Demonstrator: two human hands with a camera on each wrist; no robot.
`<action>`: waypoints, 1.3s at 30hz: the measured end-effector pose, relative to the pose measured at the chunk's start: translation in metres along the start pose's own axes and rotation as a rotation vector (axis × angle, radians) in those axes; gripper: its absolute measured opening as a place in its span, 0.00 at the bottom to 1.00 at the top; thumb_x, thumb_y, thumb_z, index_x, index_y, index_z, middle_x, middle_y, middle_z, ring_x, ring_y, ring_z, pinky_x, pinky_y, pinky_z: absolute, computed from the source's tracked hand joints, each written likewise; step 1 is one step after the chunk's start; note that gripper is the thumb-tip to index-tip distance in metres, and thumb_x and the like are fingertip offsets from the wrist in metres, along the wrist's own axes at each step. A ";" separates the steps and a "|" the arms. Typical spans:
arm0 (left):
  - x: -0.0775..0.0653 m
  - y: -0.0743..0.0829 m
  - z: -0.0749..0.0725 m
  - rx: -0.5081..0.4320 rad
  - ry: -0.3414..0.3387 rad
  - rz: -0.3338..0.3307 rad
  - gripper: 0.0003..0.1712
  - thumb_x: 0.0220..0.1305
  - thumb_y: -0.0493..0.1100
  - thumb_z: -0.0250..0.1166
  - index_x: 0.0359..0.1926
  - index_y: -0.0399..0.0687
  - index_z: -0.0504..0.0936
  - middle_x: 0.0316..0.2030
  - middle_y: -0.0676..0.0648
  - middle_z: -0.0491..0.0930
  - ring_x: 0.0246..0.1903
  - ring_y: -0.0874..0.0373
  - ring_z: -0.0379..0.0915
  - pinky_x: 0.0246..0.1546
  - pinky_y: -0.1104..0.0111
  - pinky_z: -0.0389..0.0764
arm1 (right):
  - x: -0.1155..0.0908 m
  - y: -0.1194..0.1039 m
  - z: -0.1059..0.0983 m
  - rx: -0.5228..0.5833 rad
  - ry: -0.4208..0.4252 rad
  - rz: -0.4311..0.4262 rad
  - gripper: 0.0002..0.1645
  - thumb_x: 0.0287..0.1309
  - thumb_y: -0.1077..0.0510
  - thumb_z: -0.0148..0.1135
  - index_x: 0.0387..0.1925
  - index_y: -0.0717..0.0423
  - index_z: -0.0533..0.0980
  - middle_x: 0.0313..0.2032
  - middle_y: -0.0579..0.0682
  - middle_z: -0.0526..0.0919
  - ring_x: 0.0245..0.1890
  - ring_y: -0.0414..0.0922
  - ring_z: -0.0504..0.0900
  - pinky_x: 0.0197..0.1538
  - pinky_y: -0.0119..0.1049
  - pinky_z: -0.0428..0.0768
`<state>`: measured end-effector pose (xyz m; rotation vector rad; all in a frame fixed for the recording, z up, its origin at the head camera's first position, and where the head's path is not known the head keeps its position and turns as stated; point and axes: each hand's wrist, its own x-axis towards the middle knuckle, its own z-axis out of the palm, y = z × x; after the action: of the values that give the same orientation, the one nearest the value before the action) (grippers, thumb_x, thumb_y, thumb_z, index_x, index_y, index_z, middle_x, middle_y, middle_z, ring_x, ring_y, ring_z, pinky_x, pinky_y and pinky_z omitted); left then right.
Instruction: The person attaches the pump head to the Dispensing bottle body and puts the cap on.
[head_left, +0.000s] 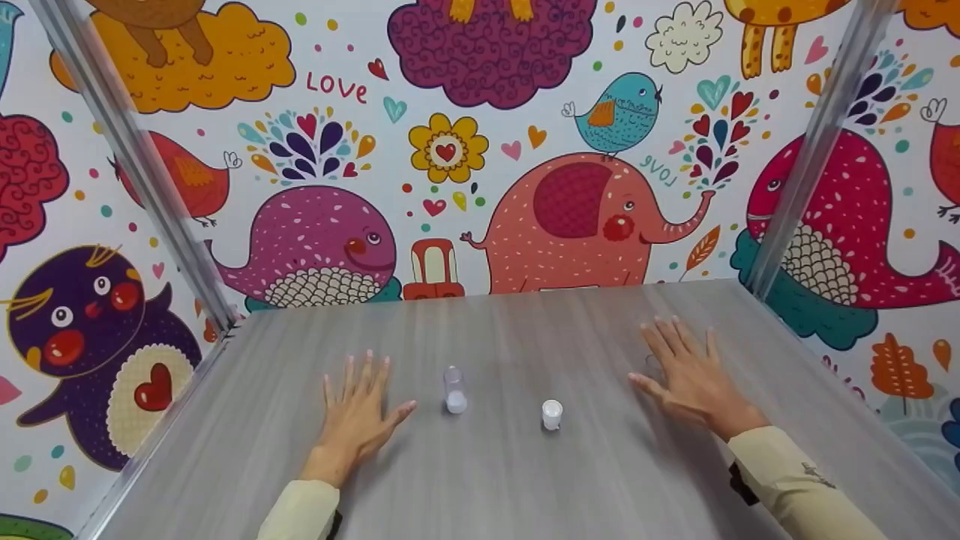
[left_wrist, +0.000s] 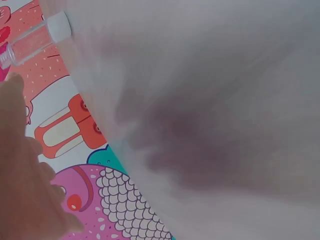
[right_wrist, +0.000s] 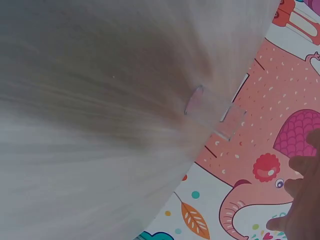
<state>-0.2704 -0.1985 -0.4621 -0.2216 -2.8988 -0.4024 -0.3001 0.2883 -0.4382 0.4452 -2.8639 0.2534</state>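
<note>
In the head view my left hand is palm down with its fingers spread, left of a small clear bottle. The bottle stands upright on its white base; its bare threaded neck shows in the left wrist view. A small white cap-like piece sits on the table to the bottle's right. My right hand, also palm down with spread fingers, is farther right. Near its thumb stands a clear, hollow cylinder, plainest in the right wrist view. Neither hand holds anything.
The grey wood-grain table ends at a wall printed with cartoon animals. Metal posts rise at the table's far left corner and far right corner.
</note>
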 end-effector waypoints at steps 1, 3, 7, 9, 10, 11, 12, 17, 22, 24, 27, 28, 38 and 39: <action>0.000 0.001 0.001 0.000 -0.003 0.001 0.49 0.67 0.68 0.56 0.77 0.44 0.55 0.78 0.36 0.49 0.78 0.33 0.36 0.70 0.31 0.35 | 0.000 -0.001 0.001 0.003 0.000 -0.003 0.56 0.60 0.23 0.50 0.79 0.49 0.51 0.79 0.61 0.49 0.78 0.67 0.44 0.71 0.74 0.34; 0.000 0.003 0.002 0.004 -0.007 0.001 0.49 0.67 0.68 0.56 0.77 0.45 0.55 0.78 0.36 0.49 0.78 0.33 0.37 0.71 0.31 0.35 | -0.001 -0.001 0.002 0.015 -0.002 -0.009 0.56 0.60 0.24 0.51 0.78 0.49 0.51 0.78 0.62 0.50 0.77 0.67 0.44 0.70 0.75 0.33; -0.001 0.007 0.006 -0.010 -0.007 0.004 0.49 0.67 0.68 0.57 0.77 0.45 0.55 0.78 0.37 0.49 0.78 0.33 0.38 0.71 0.31 0.35 | -0.002 -0.003 0.005 0.039 -0.005 -0.024 0.56 0.60 0.25 0.52 0.78 0.50 0.52 0.78 0.62 0.50 0.78 0.67 0.44 0.70 0.74 0.32; -0.002 0.009 0.007 -0.017 -0.006 0.007 0.49 0.66 0.68 0.57 0.77 0.45 0.55 0.79 0.37 0.49 0.78 0.33 0.38 0.71 0.31 0.34 | -0.003 -0.005 0.006 0.042 -0.003 -0.031 0.56 0.60 0.25 0.52 0.78 0.50 0.52 0.78 0.62 0.50 0.78 0.67 0.44 0.70 0.74 0.32; -0.002 0.009 0.007 -0.019 -0.007 0.009 0.49 0.66 0.68 0.57 0.78 0.46 0.55 0.79 0.37 0.49 0.78 0.33 0.38 0.71 0.31 0.34 | -0.003 -0.006 0.007 0.041 0.000 -0.034 0.55 0.60 0.25 0.52 0.78 0.50 0.52 0.78 0.62 0.50 0.78 0.67 0.44 0.71 0.74 0.32; -0.002 0.010 0.008 -0.017 -0.010 0.009 0.49 0.66 0.68 0.57 0.78 0.46 0.55 0.79 0.37 0.49 0.78 0.33 0.38 0.71 0.31 0.34 | -0.004 -0.007 0.007 0.038 0.004 -0.037 0.55 0.60 0.26 0.53 0.78 0.50 0.52 0.78 0.62 0.50 0.78 0.67 0.44 0.71 0.74 0.32; -0.002 0.011 0.009 -0.013 -0.014 0.008 0.49 0.66 0.68 0.57 0.78 0.46 0.55 0.79 0.38 0.48 0.78 0.34 0.37 0.71 0.31 0.34 | -0.004 -0.008 0.008 0.035 0.006 -0.040 0.55 0.60 0.26 0.53 0.78 0.50 0.52 0.78 0.62 0.50 0.78 0.67 0.44 0.71 0.74 0.32; -0.001 0.013 0.012 0.003 -0.053 0.000 0.49 0.67 0.69 0.55 0.78 0.48 0.54 0.79 0.38 0.47 0.78 0.35 0.36 0.71 0.32 0.33 | -0.005 -0.014 0.013 0.033 0.012 -0.047 0.54 0.60 0.29 0.56 0.78 0.51 0.53 0.78 0.62 0.51 0.78 0.66 0.46 0.71 0.73 0.33; -0.004 0.015 0.014 -0.002 -0.055 0.014 0.49 0.67 0.69 0.56 0.78 0.47 0.55 0.79 0.38 0.48 0.78 0.35 0.38 0.70 0.31 0.34 | -0.007 -0.021 0.017 0.020 0.029 -0.060 0.53 0.59 0.30 0.57 0.77 0.52 0.56 0.77 0.62 0.55 0.77 0.66 0.49 0.71 0.73 0.37; -0.005 0.017 0.015 -0.006 -0.044 0.026 0.49 0.67 0.68 0.56 0.78 0.46 0.55 0.79 0.37 0.48 0.78 0.34 0.39 0.70 0.31 0.35 | -0.007 -0.024 0.020 0.018 0.036 -0.064 0.53 0.59 0.30 0.59 0.77 0.52 0.56 0.77 0.61 0.55 0.77 0.66 0.49 0.72 0.73 0.38; -0.006 0.019 0.017 -0.016 -0.032 0.040 0.49 0.67 0.67 0.56 0.77 0.45 0.55 0.78 0.37 0.50 0.77 0.33 0.41 0.70 0.31 0.37 | -0.007 -0.028 0.022 0.020 0.041 -0.070 0.53 0.58 0.32 0.61 0.77 0.52 0.56 0.77 0.60 0.56 0.77 0.65 0.50 0.72 0.73 0.39; -0.007 0.020 0.017 -0.018 -0.032 0.042 0.49 0.67 0.68 0.56 0.77 0.45 0.55 0.78 0.37 0.50 0.77 0.34 0.41 0.70 0.31 0.37 | -0.007 -0.030 0.023 0.018 0.044 -0.073 0.53 0.58 0.33 0.61 0.76 0.52 0.57 0.77 0.60 0.57 0.77 0.65 0.50 0.72 0.73 0.39; -0.008 0.028 0.022 -0.081 -0.064 0.026 0.49 0.68 0.67 0.56 0.77 0.43 0.54 0.78 0.35 0.50 0.77 0.33 0.40 0.71 0.32 0.38 | -0.008 -0.045 0.031 -0.018 0.038 -0.117 0.53 0.57 0.31 0.60 0.77 0.49 0.57 0.77 0.57 0.58 0.77 0.62 0.54 0.73 0.71 0.42; -0.008 0.029 0.023 -0.081 -0.066 0.023 0.49 0.68 0.67 0.56 0.77 0.43 0.54 0.78 0.35 0.50 0.77 0.33 0.40 0.71 0.32 0.38 | -0.008 -0.046 0.032 -0.023 0.041 -0.122 0.53 0.58 0.31 0.60 0.77 0.49 0.57 0.77 0.57 0.58 0.77 0.62 0.54 0.73 0.71 0.42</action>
<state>-0.2616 -0.1655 -0.4781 -0.2863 -2.9443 -0.5190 -0.2847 0.2411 -0.4643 0.6008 -2.7837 0.2057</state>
